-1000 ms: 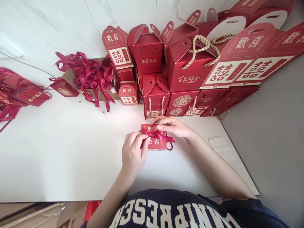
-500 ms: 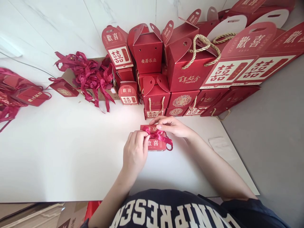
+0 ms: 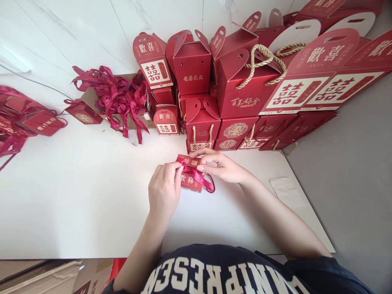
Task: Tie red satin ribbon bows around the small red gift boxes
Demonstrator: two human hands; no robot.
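One small red gift box (image 3: 187, 179), pale characters on its top flaps, located at the middle of a white table (image 3: 76, 196), between the person's two hands. Across its top: one crimson ribbon (image 3: 198, 177), a tail trailing to the right beside a dark red cord loop (image 3: 212, 184). Left hand (image 3: 165, 188): thumb and fingers pinched together on the ribbon at the box's left side, covering that end. Right hand (image 3: 223, 165): forefinger stretched along the far edge of the box, thumb tip at the ribbon; whether it grips the ribbon or only steadies the box cannot be told, the fingers hiding the contact. Directly beyond, closing off the space behind the right hand: stacked red boxes, comprising a rope-handled box (image 3: 203, 122) nearest the hands, a larger box with gold rope handles (image 3: 241, 87) behind it to the right, and tall boxes with white panels (image 3: 294, 90) reaching toward a grey surface (image 3: 352, 183). Left of these: a small white-panelled box (image 3: 166, 121), with a taller one (image 3: 154, 61) behind and above. Further left: a cardboard carton (image 3: 130, 121) heaped with loose ribbons (image 3: 119, 98), spilling over its front; beside it a small box with a round emblem (image 3: 84, 113). At the far left: a cluster of ribboned boxes (image 3: 39, 118). Right side, near the table's edge: one flat white sheet (image 3: 284, 187). Below the near edge, at left: brown cardboard (image 3: 93, 273).
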